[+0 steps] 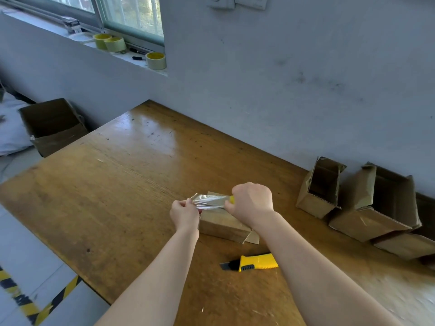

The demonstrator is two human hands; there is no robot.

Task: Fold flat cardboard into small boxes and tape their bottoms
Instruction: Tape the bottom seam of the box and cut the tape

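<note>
Already, about 3 folded boxes lie on the counter. At their 9 o'clock, another small box awaits taping: the left hand pinches the clear tape and the right hand clasps the roll.

The right hand covers the tape roll, bar a yellow sliver, and where the tape strip leaves it. Its forearm hides the knife at its butt end. At three o'clock, the lowest box runs off frame.

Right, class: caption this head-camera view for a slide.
Left hand and right hand stretch clear tape over a small cardboard box, yellow knife nearby on the table.
</note>
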